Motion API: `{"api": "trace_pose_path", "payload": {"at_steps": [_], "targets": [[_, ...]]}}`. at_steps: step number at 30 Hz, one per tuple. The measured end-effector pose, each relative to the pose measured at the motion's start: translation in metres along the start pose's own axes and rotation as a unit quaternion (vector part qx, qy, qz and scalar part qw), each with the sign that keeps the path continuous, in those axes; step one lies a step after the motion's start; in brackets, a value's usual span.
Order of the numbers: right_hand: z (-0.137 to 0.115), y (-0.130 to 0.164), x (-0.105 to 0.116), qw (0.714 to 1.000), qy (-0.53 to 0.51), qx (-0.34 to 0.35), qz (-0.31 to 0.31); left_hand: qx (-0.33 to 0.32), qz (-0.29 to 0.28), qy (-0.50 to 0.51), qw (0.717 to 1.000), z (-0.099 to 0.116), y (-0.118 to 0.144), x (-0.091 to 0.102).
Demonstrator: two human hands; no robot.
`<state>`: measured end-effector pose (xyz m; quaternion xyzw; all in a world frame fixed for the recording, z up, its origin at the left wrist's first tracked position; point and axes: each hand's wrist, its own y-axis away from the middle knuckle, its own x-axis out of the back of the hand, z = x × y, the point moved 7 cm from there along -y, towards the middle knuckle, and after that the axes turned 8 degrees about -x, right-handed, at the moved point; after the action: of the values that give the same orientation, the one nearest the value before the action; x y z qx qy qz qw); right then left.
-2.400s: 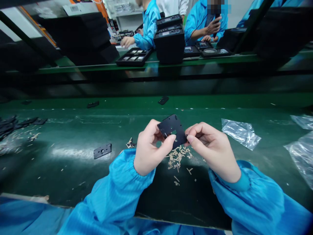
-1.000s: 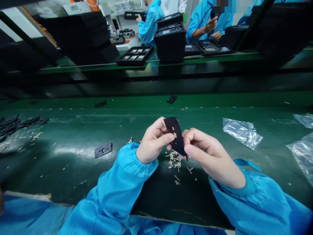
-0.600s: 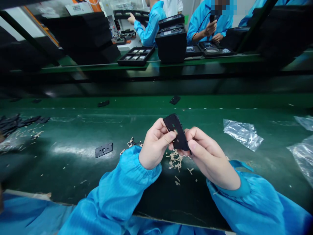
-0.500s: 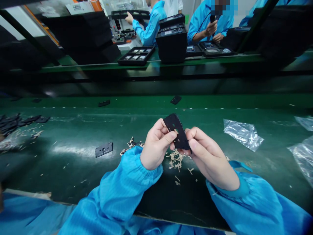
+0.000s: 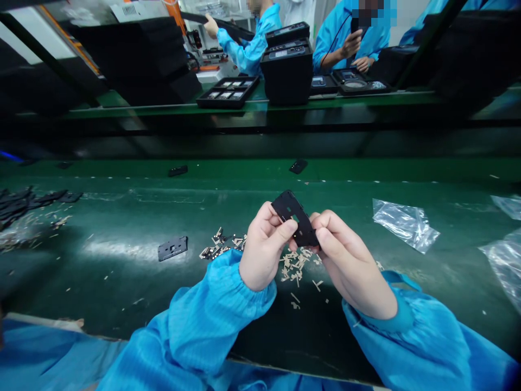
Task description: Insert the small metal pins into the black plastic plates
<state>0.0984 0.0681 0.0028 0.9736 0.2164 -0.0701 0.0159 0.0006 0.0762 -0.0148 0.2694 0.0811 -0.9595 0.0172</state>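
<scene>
Flat black plastic part (image 5: 293, 217), tilted, w/ cutouts

A green conveyor belt (image 5: 122, 260) runs before a dark workbench (image 5: 244, 108).

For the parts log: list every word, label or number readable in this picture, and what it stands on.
No text can be read.
Black plastic plate, held in left hand and right hand: no print shows.
White label at top left: print too blurred.
Device screens on the far bench: too small.

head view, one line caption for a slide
Both hands pinch a black plate above tan scraps.
</scene>
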Motion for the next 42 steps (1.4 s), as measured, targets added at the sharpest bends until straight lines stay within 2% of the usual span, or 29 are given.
{"api": "trace_pose_path", "payload": {"at_steps": [5, 11, 15, 18, 23, 31, 42], "targets": [[-0.003, 0.000, 0.006, 0.997, 0.056, 0.038, 0.044, 0.005, -0.024, 0.003, 1.000, 0.004, 0.005, -0.003], [-0.013, 0.004, -0.004, 0.993, 0.103, 0.060, 0.006, -0.039, -0.095, 0.021, 0.995, 0.017, 0.005, -0.010], [-0.017, 0.008, -0.009, 0.988, 0.144, 0.048, -0.006, -0.073, -0.131, 0.074, 0.986, 0.022, 0.000, -0.013], [-0.018, 0.011, -0.012, 0.988, 0.147, 0.046, -0.015, -0.097, -0.148, 0.070, 0.982, 0.024, -0.002, -0.013], [-0.018, 0.012, -0.012, 0.990, 0.137, 0.045, -0.006, -0.123, -0.155, 0.053, 0.979, 0.026, -0.003, -0.011], [-0.012, 0.013, -0.012, 0.997, 0.063, 0.049, -0.003, -0.155, -0.137, 0.058, 0.977, 0.028, -0.003, -0.009], [-0.001, 0.010, -0.016, 0.998, -0.038, 0.038, -0.014, -0.117, -0.118, 0.096, 0.981, 0.025, -0.001, -0.009]]}}
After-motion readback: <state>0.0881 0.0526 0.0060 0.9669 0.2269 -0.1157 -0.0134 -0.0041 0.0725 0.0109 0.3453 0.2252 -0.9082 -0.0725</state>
